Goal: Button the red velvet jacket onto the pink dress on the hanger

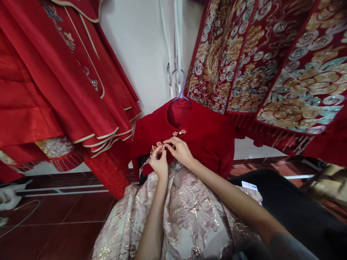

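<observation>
Jacket: red jacket (206, 137) on a purple hanger (182, 86), centre of frame, hung so its front faces the hands.
Left hand (159, 162): fingers pinched on a beaded clasp (156, 146), apparently steadying it.
Right hand (180, 150): fingers narrow, meeting the same clasp.
Below: pale brocade skirt (187, 213).
Upper clasp (179, 132): looks fastened.

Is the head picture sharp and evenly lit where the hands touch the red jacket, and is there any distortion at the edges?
Head view: left hand, right hand and the clasp on the red jacket are fairly sharp, evenly lit, without glare; the embroidered panels and red garments fan outward at the edges, wide-angle stretch; the floor is dimmer.
</observation>
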`<move>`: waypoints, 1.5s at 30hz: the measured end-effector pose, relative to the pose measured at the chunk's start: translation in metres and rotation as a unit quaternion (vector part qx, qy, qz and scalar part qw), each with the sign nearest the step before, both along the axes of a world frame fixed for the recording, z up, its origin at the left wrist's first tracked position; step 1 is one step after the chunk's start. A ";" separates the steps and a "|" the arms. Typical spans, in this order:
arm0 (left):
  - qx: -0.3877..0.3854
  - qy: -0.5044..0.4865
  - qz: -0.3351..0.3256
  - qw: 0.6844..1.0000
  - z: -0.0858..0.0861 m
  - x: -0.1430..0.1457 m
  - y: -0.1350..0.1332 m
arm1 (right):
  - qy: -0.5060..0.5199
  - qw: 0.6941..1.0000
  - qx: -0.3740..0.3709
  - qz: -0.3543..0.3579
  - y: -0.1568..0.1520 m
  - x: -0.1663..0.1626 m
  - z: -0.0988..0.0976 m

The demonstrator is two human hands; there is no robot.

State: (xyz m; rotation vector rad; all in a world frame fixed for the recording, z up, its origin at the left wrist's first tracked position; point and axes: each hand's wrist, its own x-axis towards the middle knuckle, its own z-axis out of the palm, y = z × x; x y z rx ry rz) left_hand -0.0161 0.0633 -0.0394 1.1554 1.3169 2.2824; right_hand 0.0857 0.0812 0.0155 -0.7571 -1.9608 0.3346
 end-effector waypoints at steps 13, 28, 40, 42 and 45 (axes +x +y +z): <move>-0.327 0.357 0.020 0.875 0.003 -0.043 -0.056 | -0.097 0.976 -0.192 0.043 -0.035 0.096 -0.014; -0.329 0.285 -0.108 0.894 -0.015 -0.040 -0.065 | -0.010 0.978 -0.207 -0.025 -0.022 0.098 -0.025; -0.317 0.177 -0.107 0.926 -0.025 -0.032 -0.054 | -0.004 0.966 -0.215 0.144 -0.042 0.028 -0.019; -0.299 0.158 -0.104 0.935 -0.028 -0.032 -0.053 | -0.012 0.967 -0.219 0.132 -0.034 0.022 -0.034; -0.276 0.102 -0.130 0.947 -0.029 -0.032 -0.052 | -0.021 0.966 -0.220 0.132 -0.027 0.022 -0.044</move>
